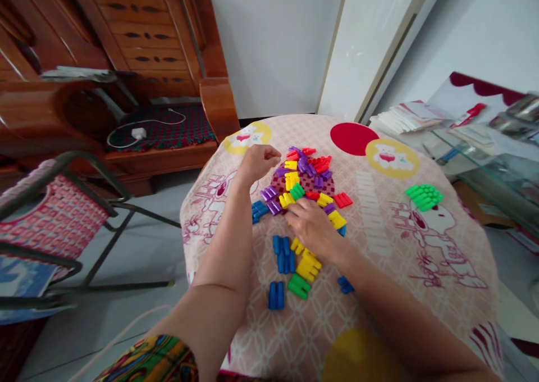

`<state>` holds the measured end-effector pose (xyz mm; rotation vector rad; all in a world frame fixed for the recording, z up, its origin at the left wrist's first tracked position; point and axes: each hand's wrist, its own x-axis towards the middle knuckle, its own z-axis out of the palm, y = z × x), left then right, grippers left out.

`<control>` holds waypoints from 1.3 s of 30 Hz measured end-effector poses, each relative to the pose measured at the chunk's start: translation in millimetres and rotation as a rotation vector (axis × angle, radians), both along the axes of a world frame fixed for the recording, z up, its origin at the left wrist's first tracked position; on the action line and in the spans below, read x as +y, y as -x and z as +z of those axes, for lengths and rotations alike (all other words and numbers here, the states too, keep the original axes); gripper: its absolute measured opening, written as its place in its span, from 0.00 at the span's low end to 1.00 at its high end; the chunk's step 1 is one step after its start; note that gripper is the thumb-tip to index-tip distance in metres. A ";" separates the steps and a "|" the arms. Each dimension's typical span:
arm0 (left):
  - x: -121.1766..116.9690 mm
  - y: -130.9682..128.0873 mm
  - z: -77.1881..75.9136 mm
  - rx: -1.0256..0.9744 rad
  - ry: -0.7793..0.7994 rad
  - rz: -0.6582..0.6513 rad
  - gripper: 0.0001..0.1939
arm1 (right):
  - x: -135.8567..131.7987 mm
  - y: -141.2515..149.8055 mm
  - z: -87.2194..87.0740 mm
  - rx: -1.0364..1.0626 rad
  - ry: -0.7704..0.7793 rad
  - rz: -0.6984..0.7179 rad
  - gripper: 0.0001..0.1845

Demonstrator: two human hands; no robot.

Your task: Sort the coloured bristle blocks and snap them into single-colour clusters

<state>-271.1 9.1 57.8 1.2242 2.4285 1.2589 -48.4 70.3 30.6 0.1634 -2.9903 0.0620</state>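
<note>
A loose pile of bright plastic peg-like building blocks lies in the middle of the round table. My left hand (257, 164) hovers at the pile's left edge, fingers curled toward the thumb, with no block showing in them. Down in the near part of the pile is my right hand (310, 223), its fingers bent; what they grip, if anything, is hidden. Just beyond its fingertips sit a green block (297, 191) and a yellow block (287, 200). Purple blocks (270, 200) and blue blocks (259, 210) lie between the hands. Red blocks (320, 163) are at the far side.
A cluster of green blocks (424, 196) stands apart on the right of the patterned tablecloth (379, 309). Nearer me are blue blocks (283, 254), a yellow block (309, 266) and another green block (299, 286). A folding chair (63, 213) and wooden bench (160, 146) stand left; a glass shelf (475, 163) is right.
</note>
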 end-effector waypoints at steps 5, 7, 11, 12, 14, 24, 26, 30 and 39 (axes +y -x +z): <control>1.5 -1.2 -1.4 -0.022 -0.020 0.001 0.15 | 38.9 -8.3 4.3 0.101 0.006 -0.247 0.10; 2.3 -1.9 -1.7 -0.029 -0.024 -0.001 0.14 | 53.2 -12.2 4.1 0.121 -0.004 -0.346 0.08; 2.0 -0.7 -3.1 -0.038 -0.042 0.006 0.14 | 64.7 -19.0 16.9 0.077 -0.057 -0.501 0.09; 2.0 -0.2 -3.6 -0.040 -0.043 0.005 0.14 | 61.7 -20.8 23.4 0.062 -0.068 -0.510 0.09; 2.3 0.4 -4.2 -0.045 -0.040 -0.001 0.14 | 47.1 -25.8 37.5 0.013 -0.051 -0.439 0.08; 5.7 -2.6 -2.4 -0.084 -0.008 -0.005 0.14 | -76.1 -67.9 30.3 -0.288 0.053 0.371 0.05; 5.9 -1.4 -3.3 -0.080 -0.012 -0.002 0.15 | -79.9 -66.0 20.2 -0.258 -0.003 0.304 0.05; 6.6 0.3 -4.4 -0.064 -0.002 -0.010 0.15 | -70.2 -56.7 10.1 -0.214 -0.032 0.220 0.09; 18.4 -18.8 0.6 -0.045 0.073 -0.229 0.16 | -22.5 -25.8 30.2 -0.194 -0.011 -0.148 0.14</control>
